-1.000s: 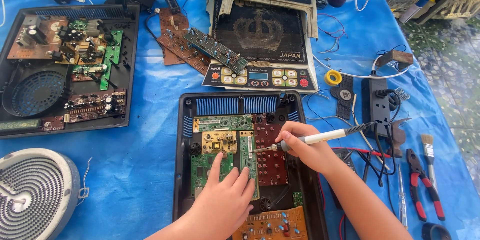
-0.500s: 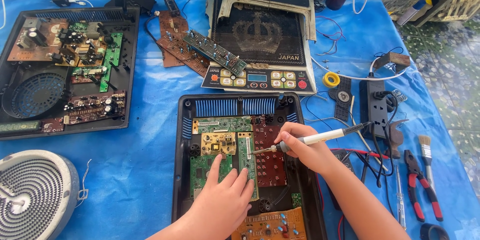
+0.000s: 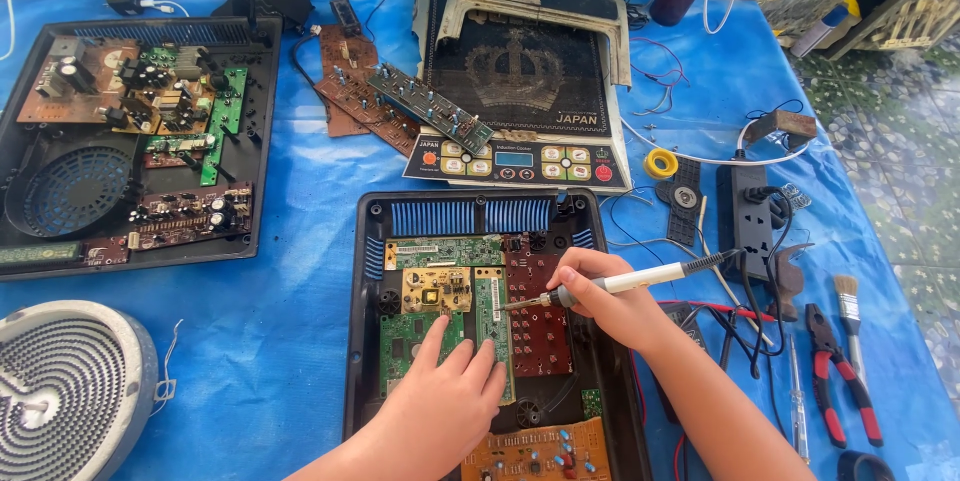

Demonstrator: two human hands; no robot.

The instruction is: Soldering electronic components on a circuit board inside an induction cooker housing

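Head view, right hand (image 3: 610, 301) gripping soldering iron (image 3: 640, 281) over open black casing (image 3: 362, 341), tip on green board (image 3: 492, 311), left hand (image 3: 450, 401) flat, fingers spread, pressing same board.

A white-handled soldering iron (image 3: 640, 281) lies nearly level, its tip at the seam between a green circuit board (image 3: 425, 336) and a dark red board (image 3: 538, 316). Both boards sit flat inside an open black casing (image 3: 362, 341).

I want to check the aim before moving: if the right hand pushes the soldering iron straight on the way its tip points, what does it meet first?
The right hand points the soldering iron leftward, so it would probably first meet the narrow green circuit board beside the dark red board. Tip height is unclear; it may already touch.
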